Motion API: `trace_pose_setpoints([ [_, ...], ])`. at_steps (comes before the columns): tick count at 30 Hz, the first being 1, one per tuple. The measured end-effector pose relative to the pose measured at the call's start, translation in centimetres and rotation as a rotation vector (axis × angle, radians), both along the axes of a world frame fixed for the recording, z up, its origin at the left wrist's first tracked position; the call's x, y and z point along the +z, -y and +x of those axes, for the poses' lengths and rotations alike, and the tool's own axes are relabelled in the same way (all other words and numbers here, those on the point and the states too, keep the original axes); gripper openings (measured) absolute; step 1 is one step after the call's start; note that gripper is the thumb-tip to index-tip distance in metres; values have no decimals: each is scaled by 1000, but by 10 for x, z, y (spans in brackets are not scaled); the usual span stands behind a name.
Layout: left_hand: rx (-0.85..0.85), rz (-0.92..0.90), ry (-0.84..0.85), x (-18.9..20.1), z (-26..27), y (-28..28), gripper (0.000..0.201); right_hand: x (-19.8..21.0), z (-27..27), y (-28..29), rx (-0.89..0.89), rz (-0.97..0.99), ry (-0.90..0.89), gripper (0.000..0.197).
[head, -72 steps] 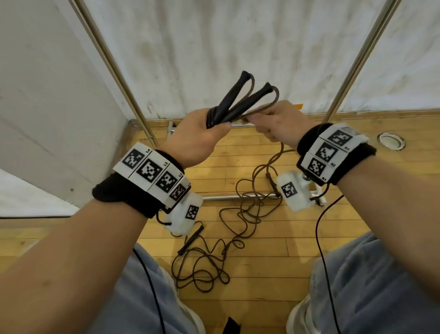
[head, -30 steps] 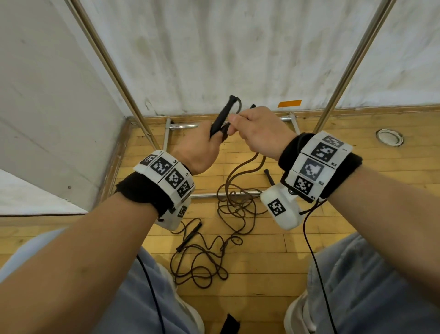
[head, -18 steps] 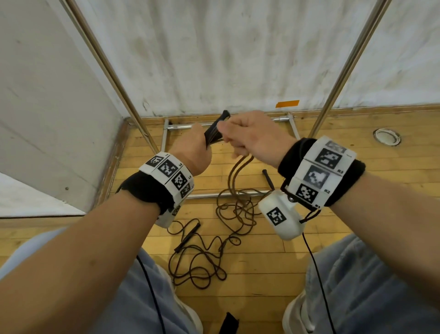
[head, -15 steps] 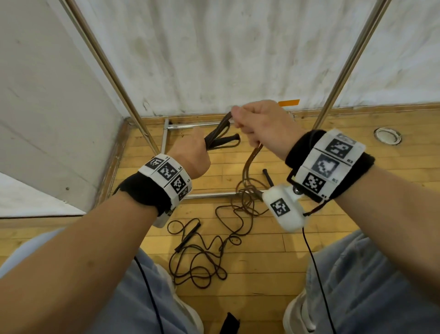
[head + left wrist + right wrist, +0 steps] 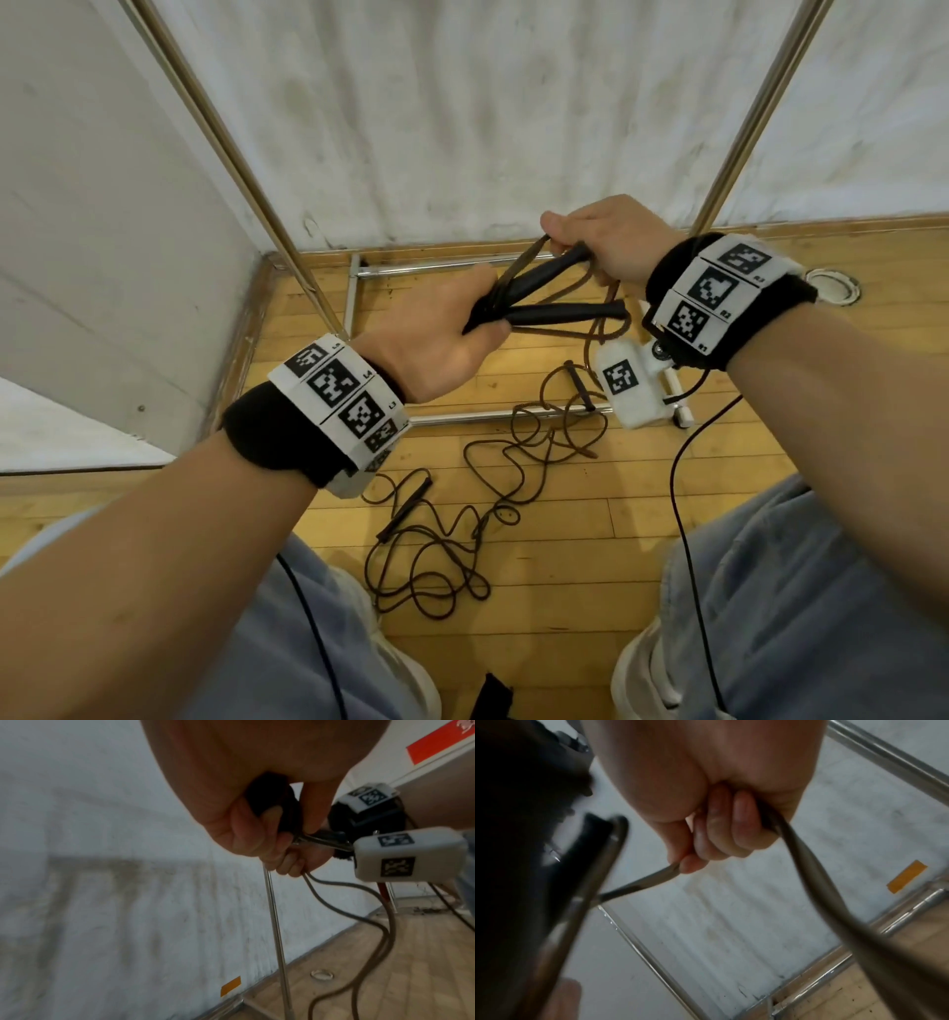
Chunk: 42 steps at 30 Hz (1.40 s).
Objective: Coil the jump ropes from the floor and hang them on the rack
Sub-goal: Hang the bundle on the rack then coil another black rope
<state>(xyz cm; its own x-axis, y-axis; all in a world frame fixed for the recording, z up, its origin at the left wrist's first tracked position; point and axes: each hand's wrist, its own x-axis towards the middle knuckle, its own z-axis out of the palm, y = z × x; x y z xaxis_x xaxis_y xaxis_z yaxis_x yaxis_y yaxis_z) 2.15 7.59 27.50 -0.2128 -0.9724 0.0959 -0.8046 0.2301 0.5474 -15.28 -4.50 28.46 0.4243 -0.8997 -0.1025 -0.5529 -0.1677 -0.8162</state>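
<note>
My left hand (image 5: 441, 334) has its grip wrapped around the butt ends of both black handles (image 5: 554, 293), which fan out toward my right. My right hand (image 5: 606, 241) pinches a bight of the brown rope (image 5: 606, 318) between thumb and curled fingers, just above the handle tips. From there the rope drops to the wooden floor (image 5: 565, 539), where most of it lies loose and looped over the low bar of the rack (image 5: 493, 416). A second jump rope (image 5: 426, 555), darker, lies tangled just beside it, near my feet.

The likely trouble, as I judge it: if I draw up the slack quickly, the loose loops may snag on that low bar or catch the second rope and drag it along. The handles are also splayed, so one could slip out of my left grip.
</note>
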Motion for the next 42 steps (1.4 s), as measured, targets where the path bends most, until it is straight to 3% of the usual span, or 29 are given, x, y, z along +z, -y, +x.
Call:
trace_pose_setpoints([
  [4, 126, -96, -170, 14, 4, 3, 21, -12, 6, -3, 93, 202, 174, 29],
  [6, 208, -159, -237, 19, 7, 7, 16, -20, 13, -8, 133, 307, 211, 25],
  [10, 400, -190, -423, 20, 19, 20, 24, -31, 27, -25, 174, 292, 225, 22],
  [16, 522, -164, -249, 1, 33, 39, 18, -28, 50, -62, 279, -37, 26, 46],
  [22, 521, -110, -64, -14, 30, 42, 30, -23, 47, -63, 294, -148, -111, 39],
  [26, 529, -96, 56, -13, 21, 39, 32, -26, 35, -48, 139, -130, -213, 29],
  [28, 523, -109, 41, -10, 17, 39, 30, -30, 34, -46, 45, -177, -161, 25],
  [31, 517, -134, -59, -2, 13, 38, 26, -37, 38, -50, 48, -299, -206, 21],
  [34, 457, -150, -118, 3, 6, 34, 24, -43, 42, -51, 70, -181, -228, 20],
  [38, 415, -180, -117, 4, 5, 31, 21, -43, 50, -58, 135, 257, 129, 24],
  [40, 440, -200, -115, 3, 13, 31, 22, -39, 51, -60, 111, 277, 217, 24],
  [42, 466, -222, -100, 2, 21, 30, 24, -31, 49, -59, 89, 101, 152, 21],
])
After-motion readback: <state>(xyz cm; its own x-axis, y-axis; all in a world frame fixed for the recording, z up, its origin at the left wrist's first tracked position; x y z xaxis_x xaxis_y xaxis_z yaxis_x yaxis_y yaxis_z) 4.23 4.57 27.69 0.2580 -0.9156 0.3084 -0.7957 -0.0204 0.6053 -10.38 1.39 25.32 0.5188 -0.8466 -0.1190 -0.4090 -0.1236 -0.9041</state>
